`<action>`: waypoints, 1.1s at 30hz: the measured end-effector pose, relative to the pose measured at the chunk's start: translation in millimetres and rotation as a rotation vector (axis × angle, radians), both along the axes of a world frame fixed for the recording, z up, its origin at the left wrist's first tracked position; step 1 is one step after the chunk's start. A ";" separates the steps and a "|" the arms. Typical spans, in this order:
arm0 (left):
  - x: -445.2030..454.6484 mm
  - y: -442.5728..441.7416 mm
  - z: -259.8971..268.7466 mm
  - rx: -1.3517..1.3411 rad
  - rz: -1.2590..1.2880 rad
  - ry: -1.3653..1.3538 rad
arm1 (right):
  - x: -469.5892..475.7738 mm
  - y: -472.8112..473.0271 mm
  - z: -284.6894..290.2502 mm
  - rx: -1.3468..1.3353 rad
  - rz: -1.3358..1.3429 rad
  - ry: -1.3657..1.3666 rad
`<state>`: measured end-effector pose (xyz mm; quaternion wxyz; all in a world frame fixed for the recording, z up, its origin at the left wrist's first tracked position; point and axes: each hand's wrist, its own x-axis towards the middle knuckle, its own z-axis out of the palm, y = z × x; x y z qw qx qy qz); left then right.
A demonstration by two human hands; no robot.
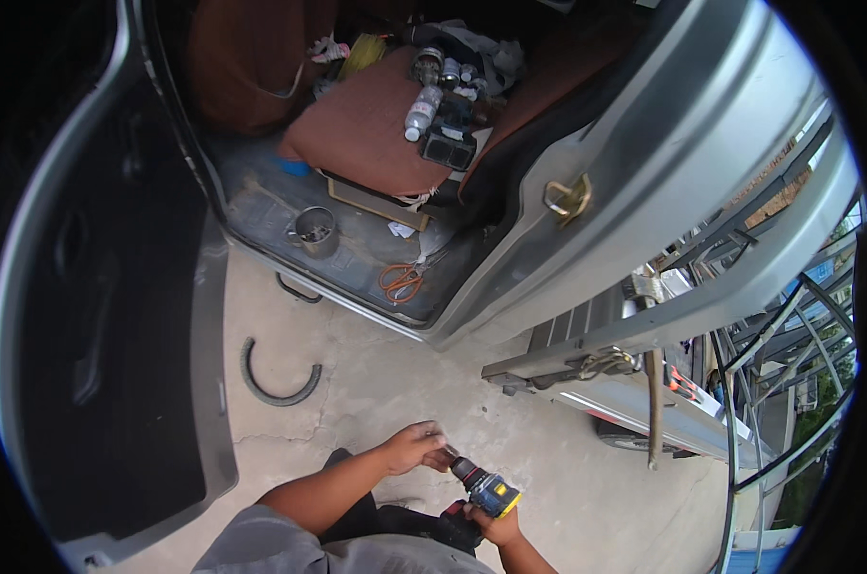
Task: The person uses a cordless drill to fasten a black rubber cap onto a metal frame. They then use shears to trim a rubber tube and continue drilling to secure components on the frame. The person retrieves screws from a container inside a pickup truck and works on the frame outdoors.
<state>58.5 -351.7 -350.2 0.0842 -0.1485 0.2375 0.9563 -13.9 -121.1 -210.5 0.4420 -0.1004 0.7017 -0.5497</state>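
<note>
My right hand (499, 527) grips the handle of a blue and yellow cordless drill (492, 493), low in the view. The drill's dark chuck (465, 468) points up and left, towards my other hand. A thin bit (450, 452) sits at the front of the chuck. The fingers of my left hand (413, 448) are bent around the tip of that bit; blur and the fingers hide how firmly they hold it. Both hands are above the concrete ground, in front of my body.
An open vehicle door (110, 301) stands at left. On the cab floor (261, 215) are a metal mug (316, 231) and orange-handled scissors (402, 281). Bottles (423, 113) lie on the brown seat (365, 122). A curved grey hose piece (279, 398) lies on the concrete. The truck bed's side (584, 359) is at right.
</note>
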 end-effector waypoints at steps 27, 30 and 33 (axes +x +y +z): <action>-27.4 141.7 322.9 -0.717 -0.312 0.250 | 28.3 177.7 156.8 -0.306 -0.187 0.558; -33.8 150.2 323.4 -0.615 -0.366 0.278 | 36.2 185.7 159.4 -0.324 -0.264 0.659; -41.0 171.8 312.3 -0.402 -0.275 0.231 | 43.6 179.3 174.9 -0.292 -0.283 0.715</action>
